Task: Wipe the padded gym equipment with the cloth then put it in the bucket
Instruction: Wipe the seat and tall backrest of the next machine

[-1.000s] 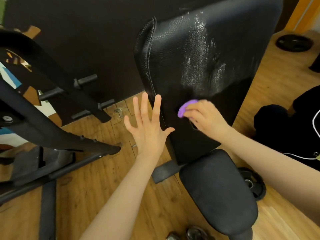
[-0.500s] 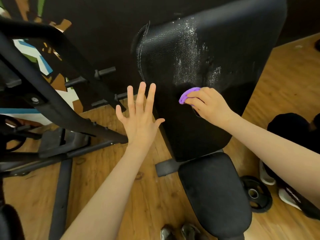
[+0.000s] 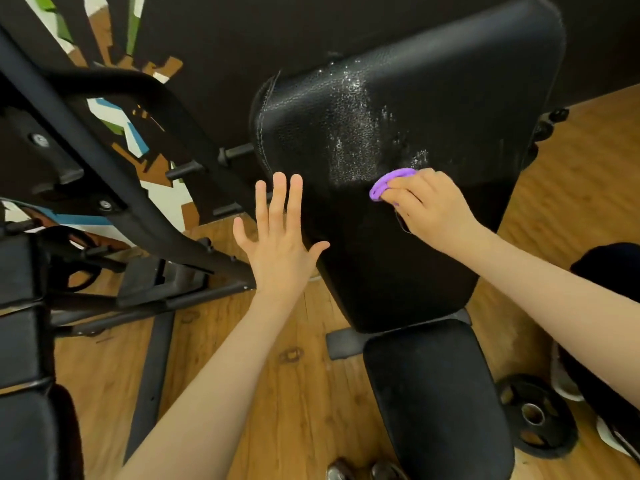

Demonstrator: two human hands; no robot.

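1. I was in the wiping step: my right hand (image 3: 433,211) had its fingers (image 3: 403,184) curled round the purple cloth (image 3: 389,181), pressing it flat against the back pad (image 3: 398,140) of the gym seat, near the pad's middle.
2. My left hand (image 3: 277,237) held nothing — fingers straight and spread wide, at about 9 o'clock from the cloth, over the pad's left edge. I could not tell whether it touched the pad.
3. A wet, glistening streak (image 3: 349,133) ran up the pad toward 11 o'clock from the cloth; the lower half looked dull, so I judged the wipe was only partly done.
4. The seat cushion (image 3: 436,393) lay at 6 o'clock, looking unwiped.
5. Next, I reckoned, called for firm strokes down the pad, then the cushion — and the bucket was nowhere in view, so I would have to find it first.
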